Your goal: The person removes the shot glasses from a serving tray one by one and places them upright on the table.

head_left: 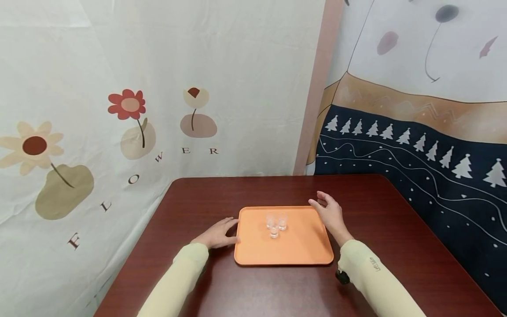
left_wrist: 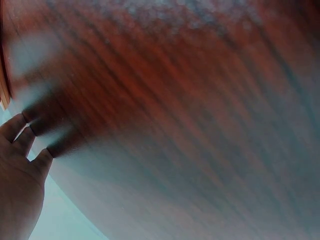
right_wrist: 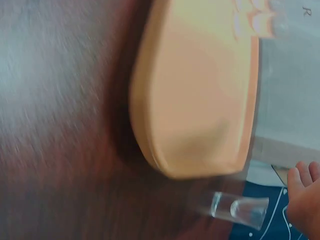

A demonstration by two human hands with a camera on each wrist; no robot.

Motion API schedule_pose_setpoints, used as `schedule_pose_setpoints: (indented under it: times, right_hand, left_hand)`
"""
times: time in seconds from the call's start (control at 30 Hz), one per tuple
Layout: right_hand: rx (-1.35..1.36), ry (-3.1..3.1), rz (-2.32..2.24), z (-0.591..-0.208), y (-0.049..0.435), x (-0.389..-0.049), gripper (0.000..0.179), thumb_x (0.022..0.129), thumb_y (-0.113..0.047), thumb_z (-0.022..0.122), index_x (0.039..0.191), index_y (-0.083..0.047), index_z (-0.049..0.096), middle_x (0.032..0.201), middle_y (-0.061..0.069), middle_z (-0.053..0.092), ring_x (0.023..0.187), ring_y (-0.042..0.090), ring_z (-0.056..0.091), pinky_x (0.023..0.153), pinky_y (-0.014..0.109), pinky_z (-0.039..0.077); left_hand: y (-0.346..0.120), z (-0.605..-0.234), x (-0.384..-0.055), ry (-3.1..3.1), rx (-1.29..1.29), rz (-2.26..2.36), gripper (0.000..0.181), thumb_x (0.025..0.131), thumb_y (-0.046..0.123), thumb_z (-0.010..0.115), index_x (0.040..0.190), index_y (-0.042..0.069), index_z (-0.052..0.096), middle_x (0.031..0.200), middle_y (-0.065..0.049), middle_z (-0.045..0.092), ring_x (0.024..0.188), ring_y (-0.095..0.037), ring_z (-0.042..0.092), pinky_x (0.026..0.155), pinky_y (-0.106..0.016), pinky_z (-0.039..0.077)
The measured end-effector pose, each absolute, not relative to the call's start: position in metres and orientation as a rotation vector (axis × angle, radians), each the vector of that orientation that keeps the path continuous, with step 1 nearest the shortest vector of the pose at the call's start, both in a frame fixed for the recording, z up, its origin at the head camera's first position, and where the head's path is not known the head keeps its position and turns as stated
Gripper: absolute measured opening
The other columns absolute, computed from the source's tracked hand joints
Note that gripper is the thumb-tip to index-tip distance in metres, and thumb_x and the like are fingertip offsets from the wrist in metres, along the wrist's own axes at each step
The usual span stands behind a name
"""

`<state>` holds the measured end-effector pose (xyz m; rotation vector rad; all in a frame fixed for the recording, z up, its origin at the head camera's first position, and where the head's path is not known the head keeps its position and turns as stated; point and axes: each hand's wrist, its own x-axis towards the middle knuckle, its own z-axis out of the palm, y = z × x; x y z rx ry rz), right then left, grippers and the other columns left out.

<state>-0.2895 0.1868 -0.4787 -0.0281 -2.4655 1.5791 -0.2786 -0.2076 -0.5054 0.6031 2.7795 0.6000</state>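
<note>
my left hand (head_left: 217, 233), fingers spread, seems to touch the tray (head_left: 297, 250) holding three glasses (head_left: 274, 232). my right hand (head_left: 332, 215), fingers parted, is near another glass (right_wrist: 242, 210) beside the tray.

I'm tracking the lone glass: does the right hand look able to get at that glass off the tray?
Likely yes: in the right wrist view, nothing shows between the right hand and the lone glass beside the orange tray.

Three glasses (head_left: 274, 232) on the tray (head_left: 303, 246); a fourth glass (right_wrist: 241, 210) right of it; the table (head_left: 273, 290) beneath.
</note>
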Motion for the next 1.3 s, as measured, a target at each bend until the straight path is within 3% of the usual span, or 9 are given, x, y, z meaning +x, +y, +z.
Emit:
schedule_pose_setpoints:
  times: [0.73,1.3]
  right_hand:
    - [0.055,-2.506,1.733,-0.516,0.121,-0.274,0.051,0.092,-0.014,0.072,0.136,0.005,0.055,0.134,0.022,0.057,0.119,0.039,0.058,0.093,0.046,0.051]
    - [0.101,-2.529,1.702,-0.529,0.103,-0.274,0.039,0.088,-0.009,0.074,0.123,0.004,0.064,0.117,0.019,0.067,0.105,0.033,0.066,0.082,0.038,0.055]
  left_hand:
    - [-0.208,-0.505,-0.277,2.783,0.566,0.583,0.079,0.087,0.05,0.068,0.152,0.012,0.042,0.154,-0.02,0.036,0.142,-0.037,0.032,0.111,-0.053,0.03]
    - [-0.205,-0.504,-0.276,2.782,0.543,0.577,0.079,0.087,0.05,0.068,0.152,0.015,0.042,0.155,-0.019,0.034,0.144,-0.035,0.031,0.111,-0.053,0.029]
